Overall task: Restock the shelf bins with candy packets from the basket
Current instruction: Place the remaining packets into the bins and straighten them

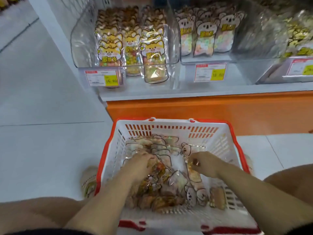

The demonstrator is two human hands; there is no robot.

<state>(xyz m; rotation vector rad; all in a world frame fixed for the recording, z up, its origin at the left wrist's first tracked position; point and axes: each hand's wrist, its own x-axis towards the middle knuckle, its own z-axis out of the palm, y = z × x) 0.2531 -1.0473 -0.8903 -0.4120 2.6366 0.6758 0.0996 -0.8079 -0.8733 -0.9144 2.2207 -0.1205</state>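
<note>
Floor (42, 99): pale tiles, with a white shelf (186, 92) on an orange base ahead.
Basket (220, 138): white with a red rim, on the floor between the person's knees, just below the shelf.
Packets (176, 182): a loose, overlapping heap in the basket, none yet on the way to a bin.
Left hand (140, 162): down in the heap with its fingers bent into the packets. Too blurred to tell whether they have closed on one.
Right hand (203, 164): fingers curled, thumb and forefinger pinching the top edge of a packet.
Handling: likely light, soft film pouches – glossy, so slippery, and prone to crumple. The flat sealed top, shaped as an animal head, looks the best place to pinch, lifting one at a time.
Count: one basket and two hands. Three clear bins show – left bin (81, 44) and middle bin (208, 58) with three rows of packets each, right bin (254, 48) too blurred to count. Three price tags (101, 78). The basket packets overlap too much for a firm number.
</note>
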